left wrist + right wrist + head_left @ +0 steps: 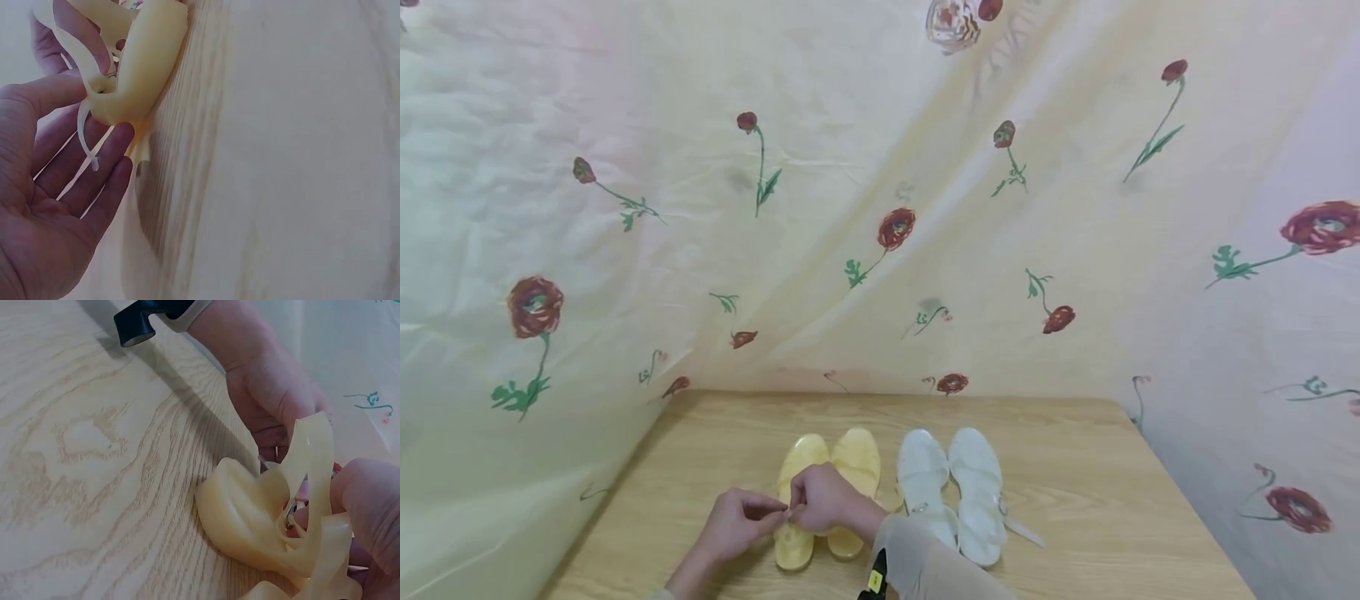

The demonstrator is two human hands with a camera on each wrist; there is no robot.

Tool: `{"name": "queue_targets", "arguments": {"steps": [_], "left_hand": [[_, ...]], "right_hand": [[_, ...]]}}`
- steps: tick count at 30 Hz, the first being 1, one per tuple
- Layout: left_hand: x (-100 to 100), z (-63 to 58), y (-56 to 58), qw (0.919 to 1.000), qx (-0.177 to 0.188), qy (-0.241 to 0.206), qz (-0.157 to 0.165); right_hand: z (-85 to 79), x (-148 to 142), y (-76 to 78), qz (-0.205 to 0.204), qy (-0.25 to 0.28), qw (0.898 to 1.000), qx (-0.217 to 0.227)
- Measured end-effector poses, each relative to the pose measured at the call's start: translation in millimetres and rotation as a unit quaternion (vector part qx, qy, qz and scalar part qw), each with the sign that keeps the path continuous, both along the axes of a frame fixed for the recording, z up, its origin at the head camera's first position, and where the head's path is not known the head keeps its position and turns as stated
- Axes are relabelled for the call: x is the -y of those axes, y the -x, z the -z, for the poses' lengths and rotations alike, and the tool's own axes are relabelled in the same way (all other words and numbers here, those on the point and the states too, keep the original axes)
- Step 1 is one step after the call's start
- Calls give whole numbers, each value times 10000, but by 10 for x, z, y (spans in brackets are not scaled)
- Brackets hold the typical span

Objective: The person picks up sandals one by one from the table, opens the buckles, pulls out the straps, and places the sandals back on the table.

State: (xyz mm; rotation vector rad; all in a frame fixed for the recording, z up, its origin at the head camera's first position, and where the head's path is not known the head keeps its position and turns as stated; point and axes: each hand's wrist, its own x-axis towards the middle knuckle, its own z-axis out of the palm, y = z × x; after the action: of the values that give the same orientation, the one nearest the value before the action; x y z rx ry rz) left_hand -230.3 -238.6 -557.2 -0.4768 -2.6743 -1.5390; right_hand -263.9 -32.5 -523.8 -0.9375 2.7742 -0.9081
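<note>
A pair of yellow jelly sandals lies on the wooden table, a left sandal (793, 546) and a right sandal (859, 454). Over the left sandal, my two hands meet at its ankle strap (319, 450). My left hand (735, 525) pinches the strap by the small metal buckle (113, 67), its thumb and fingertips at the strap's loose end (87, 140). From the other side my right hand (826, 498) pinches the strap near the buckle. In the right wrist view, its fingers partly hide the buckle (290, 517).
To the right stands a pair of pale white jelly sandals (922, 467), one with its strap (1024, 533) lying out on the wooden table (1090, 500). A flowered cloth (820, 275) hangs behind the table and along both sides.
</note>
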Motion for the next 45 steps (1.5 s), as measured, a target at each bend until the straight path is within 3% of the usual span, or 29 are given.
{"name": "queue_targets", "arguments": {"steps": [6, 11, 20, 30, 37, 45], "left_hand": [[-9, -1, -8, 9998, 150, -75, 58], [-4, 16, -15, 9995, 255, -171, -73], [-10, -29, -18, 9990, 357, -250, -125], [-8, -49, 0, 9996, 259, -37, -139], [-49, -45, 61, 9998, 162, -15, -131], [-30, -15, -2, 9994, 302, -171, -79]], "right_hand": [[-16, -51, -48, 67, -42, 9999, 131], [-44, -67, -40, -132, -134, 9998, -5], [-68, -72, 23, -524, 320, 9979, -194], [-59, -98, 28, -684, -52, 9971, -316], [-50, -135, 51, -782, -73, 9945, -695], [-31, -102, 57, -885, -197, 9922, -852]]}}
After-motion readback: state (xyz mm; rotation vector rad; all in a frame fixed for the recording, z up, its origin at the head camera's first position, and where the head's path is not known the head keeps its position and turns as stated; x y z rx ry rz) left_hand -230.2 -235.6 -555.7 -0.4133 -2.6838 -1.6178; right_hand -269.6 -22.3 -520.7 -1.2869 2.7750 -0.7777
